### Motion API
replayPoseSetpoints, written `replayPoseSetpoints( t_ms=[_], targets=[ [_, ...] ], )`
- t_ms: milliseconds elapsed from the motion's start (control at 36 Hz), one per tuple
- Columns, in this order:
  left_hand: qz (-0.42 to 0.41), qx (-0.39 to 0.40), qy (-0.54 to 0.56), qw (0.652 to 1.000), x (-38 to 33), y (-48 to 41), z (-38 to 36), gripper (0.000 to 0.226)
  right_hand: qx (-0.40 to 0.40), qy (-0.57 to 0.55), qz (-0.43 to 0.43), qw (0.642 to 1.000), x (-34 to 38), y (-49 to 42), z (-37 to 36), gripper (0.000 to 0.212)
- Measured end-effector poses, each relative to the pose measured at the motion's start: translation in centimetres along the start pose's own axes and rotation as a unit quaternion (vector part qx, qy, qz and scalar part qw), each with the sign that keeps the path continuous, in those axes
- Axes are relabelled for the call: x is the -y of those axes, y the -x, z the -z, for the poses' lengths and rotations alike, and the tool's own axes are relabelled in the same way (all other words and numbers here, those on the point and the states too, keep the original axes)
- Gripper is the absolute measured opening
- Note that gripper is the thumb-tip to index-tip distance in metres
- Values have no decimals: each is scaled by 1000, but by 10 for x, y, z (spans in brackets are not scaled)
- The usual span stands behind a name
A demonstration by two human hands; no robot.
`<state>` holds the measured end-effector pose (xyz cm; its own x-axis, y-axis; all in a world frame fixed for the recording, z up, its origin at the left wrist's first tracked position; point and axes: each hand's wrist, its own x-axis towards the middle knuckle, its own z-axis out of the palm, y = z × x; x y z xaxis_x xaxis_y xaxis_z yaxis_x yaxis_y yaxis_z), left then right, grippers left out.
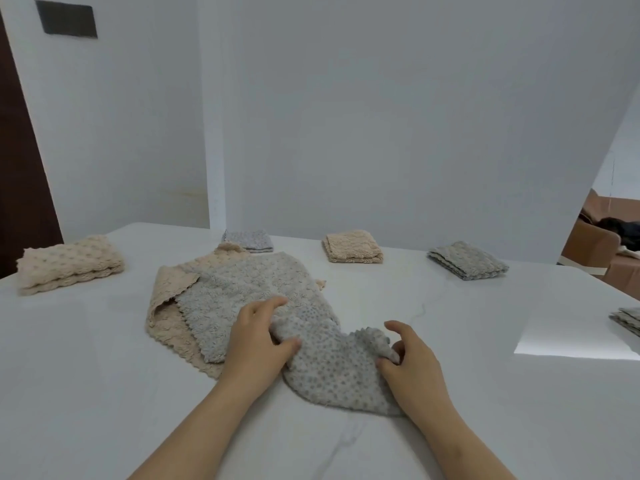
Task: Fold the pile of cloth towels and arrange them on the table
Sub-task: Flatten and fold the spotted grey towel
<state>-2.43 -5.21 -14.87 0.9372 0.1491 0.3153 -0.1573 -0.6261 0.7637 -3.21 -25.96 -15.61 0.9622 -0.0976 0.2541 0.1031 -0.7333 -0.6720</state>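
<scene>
Between the curled fingers and thumb of the left hand [256,337] sits a fold of the grey dotted towel [329,372]. The right hand [410,362] pinches its raised corner.

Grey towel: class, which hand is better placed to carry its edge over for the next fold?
Right. The right hand pinches a lifted edge of the grey towel. The left hand grips bunched cloth mid-towel, so it is probably better suited to anchoring.

Nubbly plush cloth towel [263,299]; glossy, perhaps marble table [450,341].
</scene>
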Motion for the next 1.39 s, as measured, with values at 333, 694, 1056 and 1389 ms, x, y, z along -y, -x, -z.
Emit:
replayPoseSetpoints(
  t_ms=[333,694,1056,1389],
  targets=[
    [16,8,-62,998,5,-3,-7,36,20,22,-6,1000,2,-1,0,33],
    [-32,-13,6,999,-3,-1,5,30,37,22,2,999,4,-1,3,48],
    [-27,-24,-88,995,-12,5,15,29,-24,-56,-33,998,5,2,10,28],
    [-80,-37,-113,990,-13,8,11,11,18,39,24,999,8,5,6,23]
  ],
)
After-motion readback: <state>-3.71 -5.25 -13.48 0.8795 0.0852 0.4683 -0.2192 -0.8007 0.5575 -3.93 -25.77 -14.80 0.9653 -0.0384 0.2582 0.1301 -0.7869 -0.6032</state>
